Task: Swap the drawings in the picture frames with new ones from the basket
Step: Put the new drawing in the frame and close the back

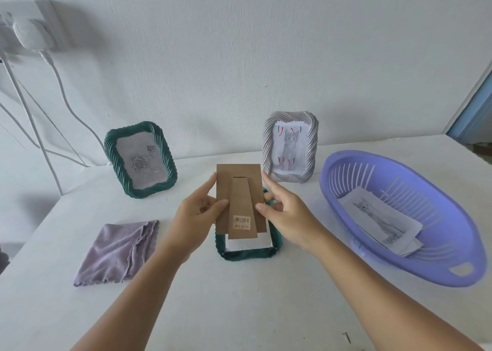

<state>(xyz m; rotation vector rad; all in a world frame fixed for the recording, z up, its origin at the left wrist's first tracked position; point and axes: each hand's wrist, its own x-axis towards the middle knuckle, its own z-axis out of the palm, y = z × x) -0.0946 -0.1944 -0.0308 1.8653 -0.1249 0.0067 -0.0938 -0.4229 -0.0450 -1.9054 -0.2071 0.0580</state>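
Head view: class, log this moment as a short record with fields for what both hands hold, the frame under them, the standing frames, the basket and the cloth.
held item: brown backing board with stand flap, lifted above the frame
left hand: grips the board's left edge
right hand: grips its right edge
frame below: green frame face down, white sheet showing
standing frames: green rose frame; grey cat frame
basket: purple, holds cat drawings
cloth: lilac, left of the hands

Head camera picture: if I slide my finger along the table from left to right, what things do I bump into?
Purple cloth → standing green frame → brown backing board held by both hands → grey frame with a cat drawing → purple basket.
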